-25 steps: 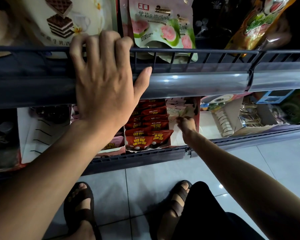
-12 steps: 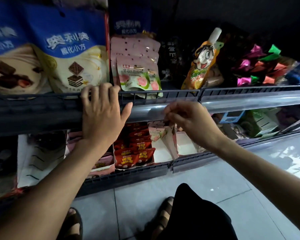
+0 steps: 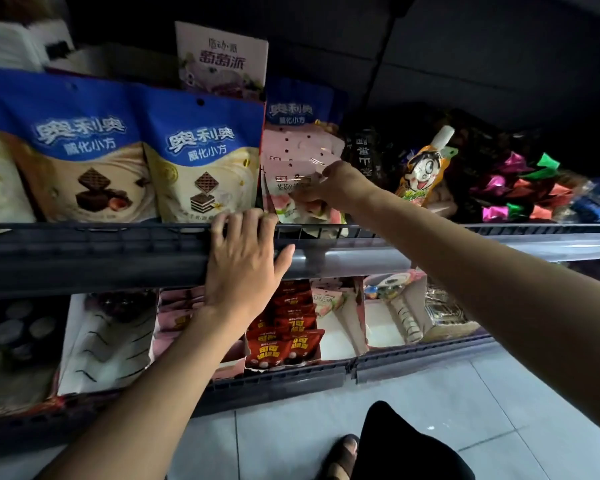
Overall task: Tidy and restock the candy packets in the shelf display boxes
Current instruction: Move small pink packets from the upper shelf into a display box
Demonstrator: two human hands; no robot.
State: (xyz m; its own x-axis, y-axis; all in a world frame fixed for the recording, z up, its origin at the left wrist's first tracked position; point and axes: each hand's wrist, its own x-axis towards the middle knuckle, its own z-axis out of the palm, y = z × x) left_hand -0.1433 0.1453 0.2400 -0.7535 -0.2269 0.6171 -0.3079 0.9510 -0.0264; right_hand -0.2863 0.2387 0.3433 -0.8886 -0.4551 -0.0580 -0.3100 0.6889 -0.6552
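Now, up at the top shelf [image 3: 551,244]: the right hand [image 3: 342,185] is in among the pink stack [image 3: 293,150], thumb and fingers pinched on the front packet [image 3: 288,211], the one with the pink fruit print. It stands just behind the rail [image 3: 118,237] and leans a little forward. The left hand [image 3: 245,268] is well apart from it and lower, fingers hooked over the top of that same rail, thumb spread on its front face. That looks like a brace, not a working grip. Blue bags [image 3: 201,157] stand upright just left of the stack.

So which step is this? I read it as handling the pink stock on top. Whether the packet is being drawn out or tucked in, this view cannot say. Down on the lower shelf [image 3: 413,362], the box [image 3: 333,341] beside the red packets [image 3: 284,341] shows a lot of bare white floor, with only a packet or so at its back. That looks like the slot that needs filling.

If it is a pull, the next move is to lift the packet clear over the rail without dragging its neighbours, since they lean on one another. Then it comes down past the left wrist and goes upright into that box, face out.
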